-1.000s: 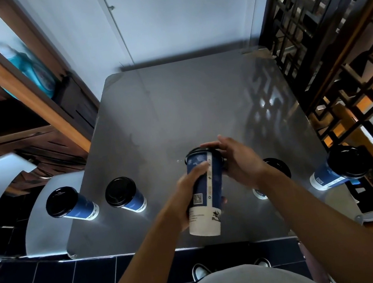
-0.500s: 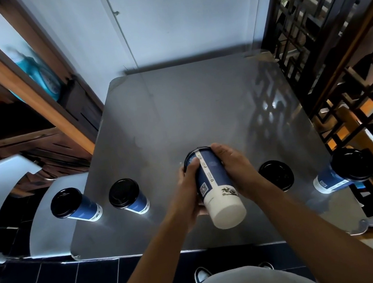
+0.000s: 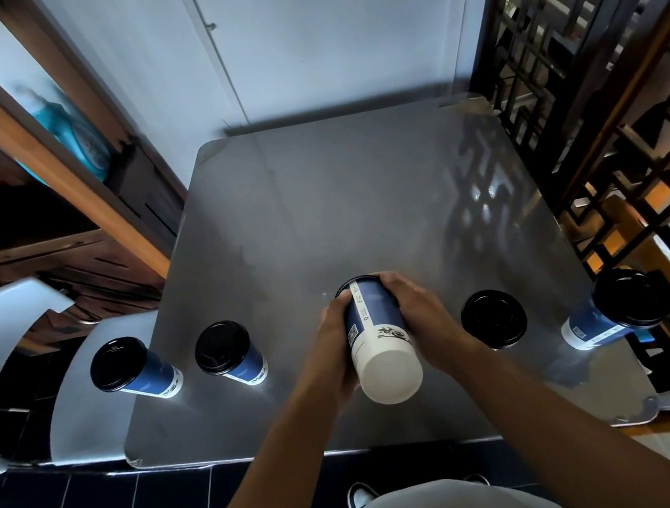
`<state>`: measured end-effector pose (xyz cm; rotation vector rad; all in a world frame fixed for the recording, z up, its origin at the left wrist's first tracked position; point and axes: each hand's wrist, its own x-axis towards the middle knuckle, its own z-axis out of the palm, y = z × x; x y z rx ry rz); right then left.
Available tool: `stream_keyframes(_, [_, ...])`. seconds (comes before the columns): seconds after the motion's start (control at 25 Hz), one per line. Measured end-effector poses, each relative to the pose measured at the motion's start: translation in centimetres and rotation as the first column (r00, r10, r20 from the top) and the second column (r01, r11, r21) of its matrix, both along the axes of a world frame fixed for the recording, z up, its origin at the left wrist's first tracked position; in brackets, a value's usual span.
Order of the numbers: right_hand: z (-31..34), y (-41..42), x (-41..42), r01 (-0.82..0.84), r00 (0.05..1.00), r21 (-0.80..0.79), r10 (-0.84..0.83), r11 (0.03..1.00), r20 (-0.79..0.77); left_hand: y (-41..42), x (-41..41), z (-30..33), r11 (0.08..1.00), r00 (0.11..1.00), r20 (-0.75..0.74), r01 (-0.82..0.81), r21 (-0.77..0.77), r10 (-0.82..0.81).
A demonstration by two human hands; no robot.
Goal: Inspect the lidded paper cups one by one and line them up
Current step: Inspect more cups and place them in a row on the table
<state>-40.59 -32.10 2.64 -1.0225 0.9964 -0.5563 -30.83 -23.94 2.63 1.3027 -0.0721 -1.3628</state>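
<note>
Head view: held cup (image 3: 378, 336) clasped between left hand (image 3: 333, 341) and right hand (image 3: 415, 307) above the table's (image 3: 316, 195) near edge, tipped lid-away, white base toward camera, likely for checking the bottom. Both hands closed around its sides. Four other cups (image 3: 226, 352) upright along the near edge, gap in the middle probably reserved for this one.

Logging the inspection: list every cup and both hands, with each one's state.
Held cup: lifted off the table, tipped, white base toward the camera.
Far-left cup: upright, lid on.
Second cup: upright, lid on.
Cup right of hands: upright, lid on.
Far-right cup: upright, lid on.
Left hand: gripping held cup.
Right hand: gripping held cup.
</note>
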Motion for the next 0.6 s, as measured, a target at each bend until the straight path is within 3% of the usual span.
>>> stream_keyframes(0.2, [0.4,0.1,-0.4,-0.008,0.998,-0.001,0.008,1.000,-0.058,0.2,-0.1,0.0,0.997,1.000,0.011,0.010,0.072,-0.010])
stream_keyframes(0.28, [0.5,0.0,-0.8,-0.012,0.996,-0.007,0.011,1.000,-0.083,0.4,0.0,0.5,0.972,0.983,0.108,0.122,0.199,-0.145])
stream_keyframes(0.4, [0.7,-0.2,-1.0,-0.013,0.996,-0.002,0.013,1.000,-0.086,1.0,0.3,1.0,0.890,0.889,0.288,0.230,0.395,-0.357])
stream_keyframes(0.48, [0.7,-0.3,-0.8,-0.022,0.996,0.010,0.022,1.000,-0.081,1.0,0.3,1.0,0.892,0.883,0.298,0.237,0.384,-0.363])
stream_keyframes(0.6, [1.0,-0.5,-0.5,-0.010,0.999,0.036,0.011,0.999,-0.034,0.5,0.0,0.6,0.951,0.927,0.271,0.196,0.239,-0.259])
